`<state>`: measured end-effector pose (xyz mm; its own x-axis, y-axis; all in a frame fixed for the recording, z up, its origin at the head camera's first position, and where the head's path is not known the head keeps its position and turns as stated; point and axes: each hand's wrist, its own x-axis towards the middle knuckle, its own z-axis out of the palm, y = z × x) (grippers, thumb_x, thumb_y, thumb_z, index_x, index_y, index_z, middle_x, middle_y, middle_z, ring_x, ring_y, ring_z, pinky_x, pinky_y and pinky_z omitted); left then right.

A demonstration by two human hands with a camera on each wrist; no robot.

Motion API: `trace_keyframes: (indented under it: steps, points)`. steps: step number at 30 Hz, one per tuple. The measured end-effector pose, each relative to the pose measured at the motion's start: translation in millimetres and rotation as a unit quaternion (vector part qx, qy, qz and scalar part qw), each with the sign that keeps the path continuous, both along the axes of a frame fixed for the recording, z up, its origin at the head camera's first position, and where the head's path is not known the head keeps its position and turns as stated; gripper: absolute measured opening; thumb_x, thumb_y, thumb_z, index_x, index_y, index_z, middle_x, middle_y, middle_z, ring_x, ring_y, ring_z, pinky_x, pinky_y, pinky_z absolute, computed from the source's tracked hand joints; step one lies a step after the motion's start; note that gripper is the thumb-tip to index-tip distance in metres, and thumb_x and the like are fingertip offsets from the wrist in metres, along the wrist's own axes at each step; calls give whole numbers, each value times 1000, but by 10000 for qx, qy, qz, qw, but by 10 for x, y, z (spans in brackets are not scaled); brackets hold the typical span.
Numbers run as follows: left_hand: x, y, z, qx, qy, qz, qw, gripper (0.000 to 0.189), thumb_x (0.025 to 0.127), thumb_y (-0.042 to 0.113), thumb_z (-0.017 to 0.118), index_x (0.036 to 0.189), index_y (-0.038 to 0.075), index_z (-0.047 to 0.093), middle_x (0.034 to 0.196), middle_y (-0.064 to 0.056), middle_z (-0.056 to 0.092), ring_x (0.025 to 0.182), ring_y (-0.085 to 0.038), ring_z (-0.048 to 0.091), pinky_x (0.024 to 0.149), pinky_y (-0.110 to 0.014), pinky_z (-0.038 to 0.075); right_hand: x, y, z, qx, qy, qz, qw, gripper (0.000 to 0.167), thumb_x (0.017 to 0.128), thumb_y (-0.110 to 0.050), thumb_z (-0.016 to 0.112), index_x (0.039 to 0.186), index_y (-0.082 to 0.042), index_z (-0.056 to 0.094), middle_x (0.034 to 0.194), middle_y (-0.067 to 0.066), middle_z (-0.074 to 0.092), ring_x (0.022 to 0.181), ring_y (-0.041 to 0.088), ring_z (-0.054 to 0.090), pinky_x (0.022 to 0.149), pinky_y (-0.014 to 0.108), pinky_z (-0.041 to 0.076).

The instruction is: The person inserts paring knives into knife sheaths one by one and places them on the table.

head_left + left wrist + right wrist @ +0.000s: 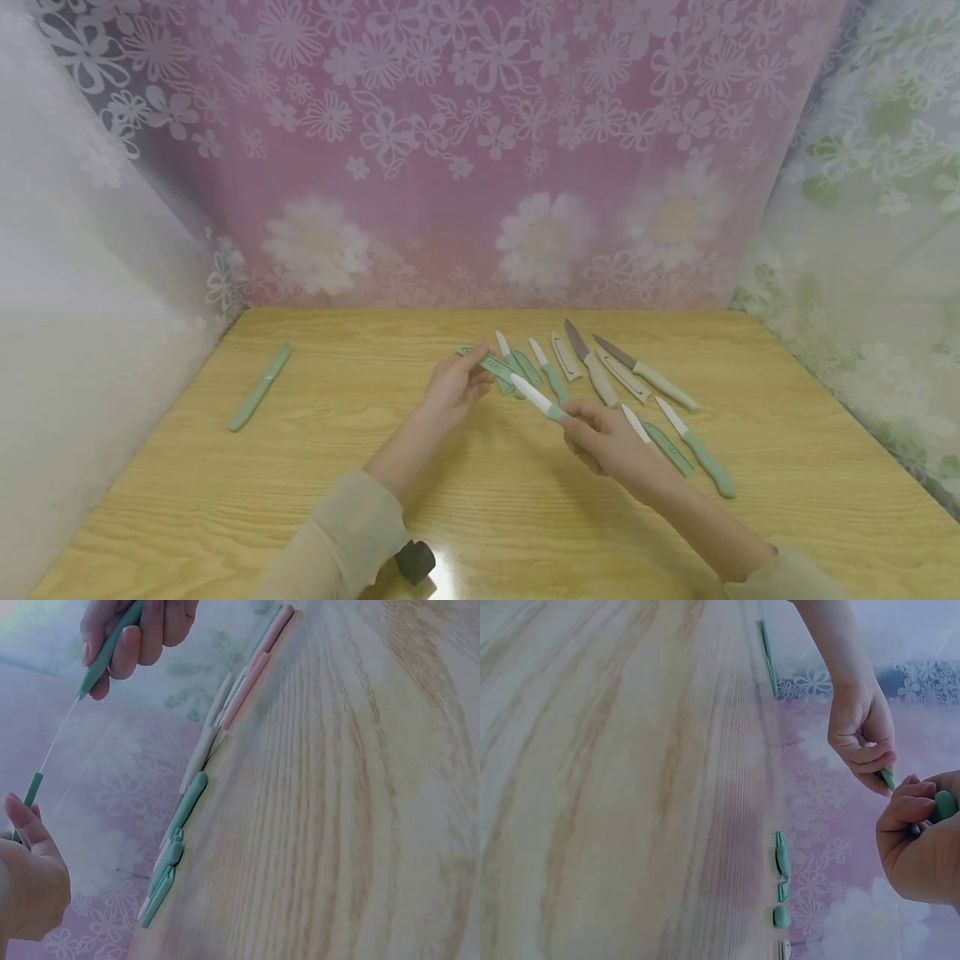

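Note:
My left hand [453,385] pinches a green knife sheath [495,365] between thumb and fingers above the table. In my right hand [611,442] is the green handle of a paring knife [534,396] with a white blade, pointing left toward the sheath. The blade's tip is right at the sheath's open end, and most of the blade shows between the hands. The left wrist view shows the thin blade in line with the sheath [34,789]. Seen from the right wrist, the fingers of both hands hide most of the blade.
A green knife in its sheath [260,387] lies alone at the left. Behind and right of my hands lie several bare green-handled knives [705,462], green sheaths [667,448], two cream-handled knives [663,387] and cream sheaths [624,377]. A black object [415,561] is by the left sleeve.

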<state>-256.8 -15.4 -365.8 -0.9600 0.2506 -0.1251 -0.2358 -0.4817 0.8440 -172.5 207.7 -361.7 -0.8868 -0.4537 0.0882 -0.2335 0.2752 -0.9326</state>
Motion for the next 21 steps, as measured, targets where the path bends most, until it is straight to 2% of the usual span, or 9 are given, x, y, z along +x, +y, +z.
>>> trace_keyframes:
  steps: [6, 13, 18, 21]
  points:
    - [12, 13, 48, 30, -35, -2, 10000, 17, 95, 17, 53, 90, 3, 60, 78, -5, 65, 57, -7, 55, 53, -12, 48, 24, -28, 17, -93, 30, -112, 9999, 28, 101, -19, 40, 105, 8, 48, 60, -3, 37, 46, 4, 30, 41, 14, 23]
    - [22, 19, 31, 227, 7, -65, 9997, 16, 94, 10, 52, 84, 2, 62, 77, -7, 65, 55, -6, 57, 53, -11, 49, 39, -44, 30, -227, -18, -163, 9996, 30, 100, -16, 41, 109, 11, 46, 63, -2, 41, 48, 3, 31, 40, 14, 24]
    - [33, 28, 29, 288, 24, -102, 9995, 15, 94, 10, 51, 85, 2, 61, 73, -5, 65, 52, -6, 56, 51, -11, 49, 40, -44, 27, -238, 3, -213, 9995, 28, 100, -16, 41, 107, 11, 48, 62, -1, 41, 47, 3, 30, 40, 14, 24]
    - [38, 33, 33, 257, 2, -126, 9996, 17, 94, 10, 52, 96, -5, 58, 76, -7, 66, 51, -5, 56, 51, -10, 48, 35, -33, 15, -227, 57, -185, 9996, 28, 100, -15, 41, 107, 11, 48, 63, -1, 41, 47, 3, 30, 39, 14, 24]
